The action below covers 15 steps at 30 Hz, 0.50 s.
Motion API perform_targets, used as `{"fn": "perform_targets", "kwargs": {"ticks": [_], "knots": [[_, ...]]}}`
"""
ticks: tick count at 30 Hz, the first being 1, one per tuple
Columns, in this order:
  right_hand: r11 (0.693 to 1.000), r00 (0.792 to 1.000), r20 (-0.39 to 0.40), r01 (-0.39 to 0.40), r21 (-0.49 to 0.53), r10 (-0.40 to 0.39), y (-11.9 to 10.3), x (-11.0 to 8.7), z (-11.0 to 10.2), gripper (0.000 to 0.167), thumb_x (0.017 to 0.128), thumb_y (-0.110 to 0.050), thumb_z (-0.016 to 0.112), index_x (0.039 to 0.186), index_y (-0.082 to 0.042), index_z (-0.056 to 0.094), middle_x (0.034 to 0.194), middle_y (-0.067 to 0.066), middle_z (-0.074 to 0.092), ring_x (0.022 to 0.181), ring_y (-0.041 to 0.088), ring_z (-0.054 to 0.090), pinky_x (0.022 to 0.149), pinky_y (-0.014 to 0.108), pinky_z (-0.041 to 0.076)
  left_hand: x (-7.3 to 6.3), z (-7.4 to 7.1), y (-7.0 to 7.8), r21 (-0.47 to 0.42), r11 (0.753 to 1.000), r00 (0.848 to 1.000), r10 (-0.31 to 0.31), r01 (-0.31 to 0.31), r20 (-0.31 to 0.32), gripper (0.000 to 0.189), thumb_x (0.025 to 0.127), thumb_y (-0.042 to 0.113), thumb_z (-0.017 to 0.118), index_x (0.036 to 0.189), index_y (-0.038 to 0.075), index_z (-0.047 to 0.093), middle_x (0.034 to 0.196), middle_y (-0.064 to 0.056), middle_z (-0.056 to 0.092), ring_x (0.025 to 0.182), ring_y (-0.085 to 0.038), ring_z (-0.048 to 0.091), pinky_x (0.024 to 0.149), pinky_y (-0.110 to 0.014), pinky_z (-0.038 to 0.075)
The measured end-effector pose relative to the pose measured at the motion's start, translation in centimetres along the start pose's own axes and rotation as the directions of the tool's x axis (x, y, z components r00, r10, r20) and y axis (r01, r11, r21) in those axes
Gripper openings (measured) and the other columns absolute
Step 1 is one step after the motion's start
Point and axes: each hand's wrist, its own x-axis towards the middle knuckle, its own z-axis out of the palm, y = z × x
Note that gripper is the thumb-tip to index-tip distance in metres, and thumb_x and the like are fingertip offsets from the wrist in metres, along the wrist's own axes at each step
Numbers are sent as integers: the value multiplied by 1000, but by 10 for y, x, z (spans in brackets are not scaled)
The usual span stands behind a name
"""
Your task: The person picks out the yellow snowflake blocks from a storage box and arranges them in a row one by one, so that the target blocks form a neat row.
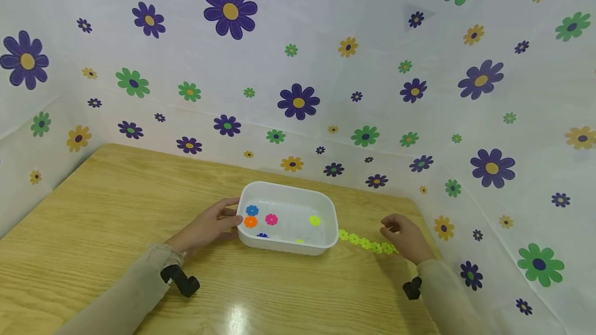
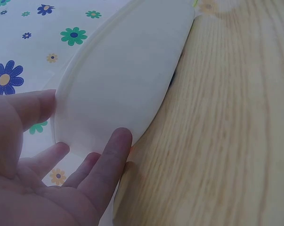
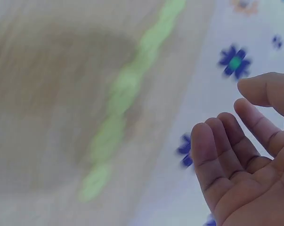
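Observation:
My left hand (image 1: 209, 225) grips the left end of a white plastic basin (image 1: 289, 247), thumb on the rim and fingers against the outside. In the left wrist view those fingers (image 2: 116, 150) spread along the basin's outer wall (image 2: 118, 75). Inside lie flower-shaped plastic discs: a blue disc (image 1: 252, 210), an orange disc (image 1: 250, 222), a pink disc (image 1: 271, 219), a yellow-green disc (image 1: 314, 220) and others partly hidden by the front wall. My right hand (image 1: 407, 237), fingers loosely bent and holding nothing, hovers near a chain of yellow-green discs (image 1: 365, 243), blurred in the right wrist view.
The wooden table (image 1: 139, 200) extends left and in front of the basin. A flower-printed white sheet (image 1: 261, 66) stands behind it and along both sides. Black wrist mounts (image 1: 181, 280) sit on both sleeves.

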Motion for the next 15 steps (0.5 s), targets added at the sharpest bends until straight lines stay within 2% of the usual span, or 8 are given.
{"fn": "perform_targets", "kwargs": {"ticks": [6, 9, 15], "knots": [[992, 992, 11, 125, 33, -125, -58, 12, 8, 30, 101, -15, 66, 126, 1, 65, 120, 17, 66, 107, 30, 64, 91, 50, 59, -1, 0, 2, 1, 1000, 1000, 7, -7, 1, 65, 104, 28, 65, 160, 11, 35, 140, -22, 49, 114, -29, 63, 99, -45, 59], [988, 988, 28, 148, 47, -150, -85, 17, 16, 30, 100, -14, 68, 127, 0, 65, 124, 18, 66, 109, 30, 63, 92, 47, 60, -1, 0, 2, -1, 1000, 1000, 5, -5, 0, 66, 104, 28, 65, 160, 11, 36, 140, -22, 48, 114, -29, 63, 99, -45, 59], [974, 977, 66, 197, 108, -205, -133, 30, 37, 30, 99, -15, 70, 126, -3, 67, 123, 13, 67, 111, 28, 63, 94, 43, 60, -1, 0, 0, -14, 1000, 1000, 8, -8, 3, 63, 104, 26, 65, 159, 11, 37, 140, -23, 48, 113, -29, 64, 98, -44, 60]]}}
